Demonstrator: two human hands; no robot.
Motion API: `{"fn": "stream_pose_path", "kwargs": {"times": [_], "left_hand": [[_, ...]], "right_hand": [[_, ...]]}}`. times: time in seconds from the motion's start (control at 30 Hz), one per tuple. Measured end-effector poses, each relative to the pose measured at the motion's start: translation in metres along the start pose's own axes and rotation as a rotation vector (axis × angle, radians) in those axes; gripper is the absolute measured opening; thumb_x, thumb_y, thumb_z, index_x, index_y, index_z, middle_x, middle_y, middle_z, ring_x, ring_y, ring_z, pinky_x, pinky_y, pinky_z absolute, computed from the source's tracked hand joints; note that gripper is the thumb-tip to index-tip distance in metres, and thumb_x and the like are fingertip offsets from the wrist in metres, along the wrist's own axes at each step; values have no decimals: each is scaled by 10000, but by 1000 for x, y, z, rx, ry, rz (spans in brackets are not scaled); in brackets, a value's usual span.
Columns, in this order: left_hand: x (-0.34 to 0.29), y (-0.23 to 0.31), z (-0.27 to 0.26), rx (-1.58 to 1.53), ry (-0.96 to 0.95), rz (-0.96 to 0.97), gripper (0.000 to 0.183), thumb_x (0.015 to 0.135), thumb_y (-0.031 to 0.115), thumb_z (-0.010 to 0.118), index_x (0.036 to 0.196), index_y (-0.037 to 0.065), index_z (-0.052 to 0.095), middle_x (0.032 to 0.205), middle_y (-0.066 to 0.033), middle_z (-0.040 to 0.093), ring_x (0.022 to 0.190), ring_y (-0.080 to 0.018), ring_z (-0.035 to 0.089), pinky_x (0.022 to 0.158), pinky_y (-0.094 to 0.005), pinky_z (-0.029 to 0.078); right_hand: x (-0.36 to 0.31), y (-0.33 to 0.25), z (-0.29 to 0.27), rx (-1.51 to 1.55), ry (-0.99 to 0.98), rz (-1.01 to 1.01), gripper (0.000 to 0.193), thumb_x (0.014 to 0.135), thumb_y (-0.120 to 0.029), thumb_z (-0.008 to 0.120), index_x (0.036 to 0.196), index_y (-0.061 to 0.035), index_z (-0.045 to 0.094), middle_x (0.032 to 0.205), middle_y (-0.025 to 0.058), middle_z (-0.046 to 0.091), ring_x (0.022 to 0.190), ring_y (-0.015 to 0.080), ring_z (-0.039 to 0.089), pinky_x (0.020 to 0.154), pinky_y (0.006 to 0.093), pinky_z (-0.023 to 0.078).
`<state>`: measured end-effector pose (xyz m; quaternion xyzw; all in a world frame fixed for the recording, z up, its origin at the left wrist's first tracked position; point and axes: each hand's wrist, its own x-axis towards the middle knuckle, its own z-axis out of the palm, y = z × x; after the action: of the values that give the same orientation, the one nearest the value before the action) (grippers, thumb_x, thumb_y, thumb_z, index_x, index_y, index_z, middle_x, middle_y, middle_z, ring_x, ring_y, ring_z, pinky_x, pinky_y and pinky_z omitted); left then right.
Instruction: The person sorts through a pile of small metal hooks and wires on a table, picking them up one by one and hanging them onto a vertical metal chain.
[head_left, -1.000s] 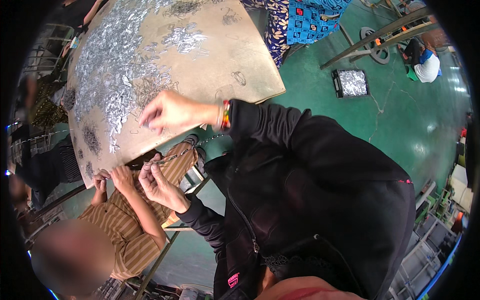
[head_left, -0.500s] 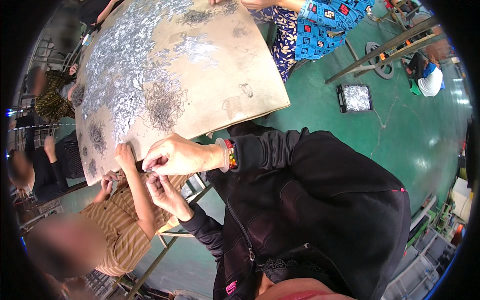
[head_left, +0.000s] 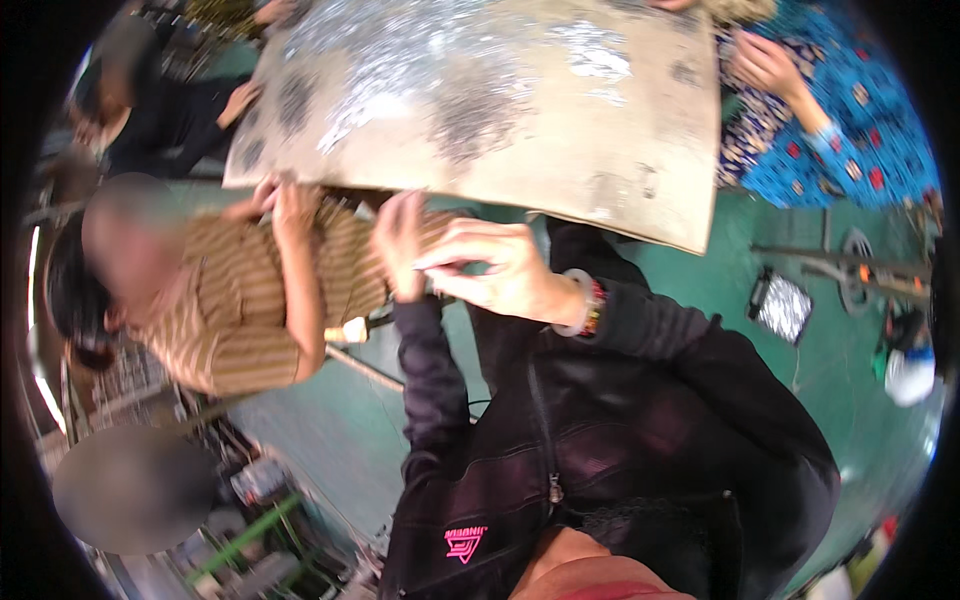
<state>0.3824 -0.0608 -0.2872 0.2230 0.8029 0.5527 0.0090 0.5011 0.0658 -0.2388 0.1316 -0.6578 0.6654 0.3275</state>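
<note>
My right hand, with a pale bangle and a beaded bracelet at the wrist, is held up in front of my black jacket. Its thumb and finger meet in a pinch; anything between the tips is too small to make out. Close beside it, my left hand is smeared by motion, so its fingers cannot be read. Both hands are nearest the front edge of a tan-covered table. On the table lie many small silvery metal pieces and a heap of thin dark wire-like pieces.
At my left sits a co-worker in a striped brown shirt, hands near the table edge. A person in black sits beyond. Across at the right is someone in blue patterned clothes. A black crate of silvery pieces stands on the green floor.
The view has swung, so the table now lies higher and farther right. My left hand has risen from below my right fingertips to beside them and is blurred. My right hand stays pinched.
</note>
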Motion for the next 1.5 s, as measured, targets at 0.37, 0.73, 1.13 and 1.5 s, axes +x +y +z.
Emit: {"fn": "stream_pose_path", "kwargs": {"times": [0.37, 0.73, 1.13, 1.5], "left_hand": [[66, -43, 117, 764, -235, 355, 245, 799, 273, 600, 866, 54, 687, 879, -180, 643, 831, -349, 600, 773, -430, 462], [107, -41, 93, 692, -370, 359, 155, 859, 124, 538, 907, -19, 575, 855, -204, 609, 841, -354, 571, 762, -430, 443], [105, -41, 85, 277, -73, 394, 201, 924, 193, 513, 959, 16, 601, 776, -71, 566, 663, -151, 508, 606, -310, 438], [91, 3, 39, -142, -290, -79, 177, 932, 76, 481, 1043, -62, 494, 842, -104, 547, 703, -176, 595, 631, -298, 558]], "right_hand": [[-14, -12, 1, 222, -45, -19, 183, 758, 31, 650, 937, -7, 662, 810, 93, 620, 736, 221, 584, 663, 313, 479], [-8, -21, -6, 158, 85, 29, 155, 708, 13, 628, 860, 21, 657, 813, 133, 660, 716, 213, 638, 644, 301, 500], [-21, -13, -2, 123, 129, 63, 154, 697, 10, 627, 847, 16, 661, 773, 121, 654, 687, 182, 630, 635, 294, 498], [-21, -13, 1, 224, 70, 188, 149, 737, 13, 636, 885, 13, 658, 797, 105, 650, 706, 171, 630, 623, 276, 493]]}}
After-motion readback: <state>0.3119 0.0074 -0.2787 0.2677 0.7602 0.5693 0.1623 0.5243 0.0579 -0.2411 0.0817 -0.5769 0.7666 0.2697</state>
